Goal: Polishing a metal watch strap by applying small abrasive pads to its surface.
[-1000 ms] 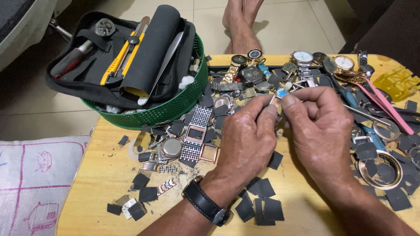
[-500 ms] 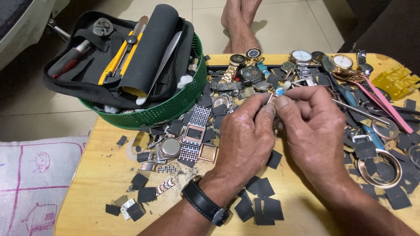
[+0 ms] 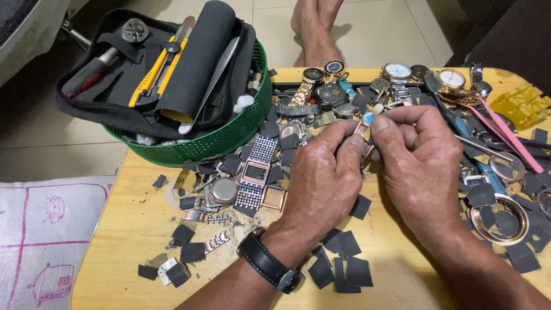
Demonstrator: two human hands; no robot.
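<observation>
Inside green basket (image 3: 229,140), black tool pouch (image 3: 115,106) with yellow knife (image 3: 150,72).

A low wooden worktop (image 3: 132,229) with a pale yellow top and rounded corners stands on a floor (image 3: 51,149) of large beige tiles, evenly lit. A white cushion (image 3: 40,241) with pink line drawings lies at the left. Dark furniture (image 3: 505,34), perhaps a sofa, fills the upper right corner.
</observation>
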